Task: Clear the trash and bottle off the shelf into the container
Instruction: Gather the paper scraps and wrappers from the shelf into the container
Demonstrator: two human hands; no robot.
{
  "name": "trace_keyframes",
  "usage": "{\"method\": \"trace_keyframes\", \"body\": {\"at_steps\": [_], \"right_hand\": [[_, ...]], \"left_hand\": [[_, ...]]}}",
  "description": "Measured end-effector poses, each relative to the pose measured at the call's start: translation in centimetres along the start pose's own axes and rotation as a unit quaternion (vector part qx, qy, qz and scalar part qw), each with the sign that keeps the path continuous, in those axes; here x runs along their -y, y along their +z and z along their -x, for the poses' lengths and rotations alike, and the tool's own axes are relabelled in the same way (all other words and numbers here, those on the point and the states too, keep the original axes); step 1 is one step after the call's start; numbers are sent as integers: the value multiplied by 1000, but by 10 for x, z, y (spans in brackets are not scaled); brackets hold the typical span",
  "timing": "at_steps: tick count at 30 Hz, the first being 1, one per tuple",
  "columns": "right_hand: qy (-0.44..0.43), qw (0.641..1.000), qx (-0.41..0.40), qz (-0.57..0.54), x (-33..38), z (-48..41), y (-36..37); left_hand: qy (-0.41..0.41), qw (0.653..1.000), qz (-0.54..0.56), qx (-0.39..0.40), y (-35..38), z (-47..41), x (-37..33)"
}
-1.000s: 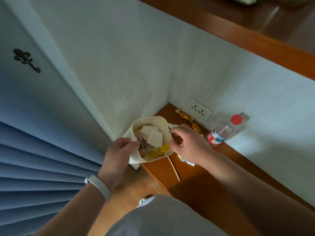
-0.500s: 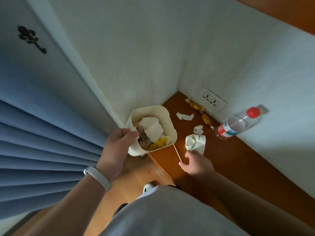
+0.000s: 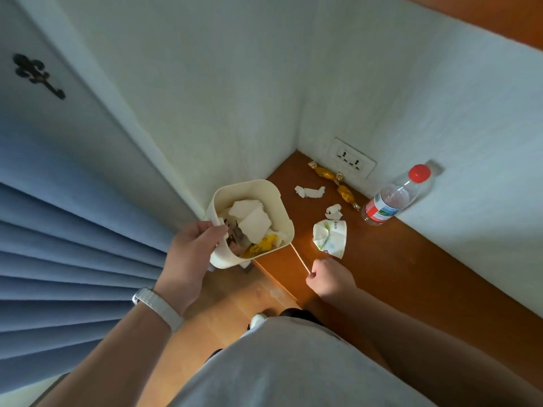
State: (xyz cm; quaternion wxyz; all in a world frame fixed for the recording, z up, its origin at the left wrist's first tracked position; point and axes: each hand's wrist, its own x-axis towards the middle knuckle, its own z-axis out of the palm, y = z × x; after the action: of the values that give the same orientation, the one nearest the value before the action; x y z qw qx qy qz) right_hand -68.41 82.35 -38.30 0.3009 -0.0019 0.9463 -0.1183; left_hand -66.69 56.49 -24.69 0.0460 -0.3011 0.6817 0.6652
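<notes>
Gripping the cream container [image 3: 286, 230] by its rim at the eight o'clock side, the left hand [image 3: 194, 254] holds it at the left edge of the wooden shelf [image 3: 411, 274], close to the corner of the walls. Its thumb is hooked over the rim. White paper pieces and a yellow wrapper already lie inside the container.

At five o'clock from the container, the right hand [image 3: 330, 279] has its fingers curled and pinches the near end of a thin pale stick [image 3: 297, 255]. The stick lies on the shelf and points up toward the container's lower right corner.

A crumpled paper [image 3: 329, 237] lies on the shelf at twelve o'clock from the right hand, near it but not touching. Two small paper scraps [image 3: 310, 191] lie farther back, between that paper and the corner. Two gold sweet wrappers [image 3: 345, 195] lie end to end along the wall under the socket [image 3: 352, 163].

The bottle [image 3: 390, 201], clear with a red cap and red label, stands against the wall at three o'clock from the container, well apart from both hands.

A blue curtain [image 3: 58, 259] hangs at nine o'clock, and a white wristband [image 3: 158, 306] sits on the left wrist.
</notes>
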Motion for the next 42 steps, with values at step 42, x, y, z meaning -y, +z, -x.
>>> {"method": "trace_keyframes", "body": {"at_steps": [42], "right_hand": [[-180, 914, -289, -220, 65, 43, -145]], "left_hand": [[6, 997, -48, 66, 8, 12, 13]]}}
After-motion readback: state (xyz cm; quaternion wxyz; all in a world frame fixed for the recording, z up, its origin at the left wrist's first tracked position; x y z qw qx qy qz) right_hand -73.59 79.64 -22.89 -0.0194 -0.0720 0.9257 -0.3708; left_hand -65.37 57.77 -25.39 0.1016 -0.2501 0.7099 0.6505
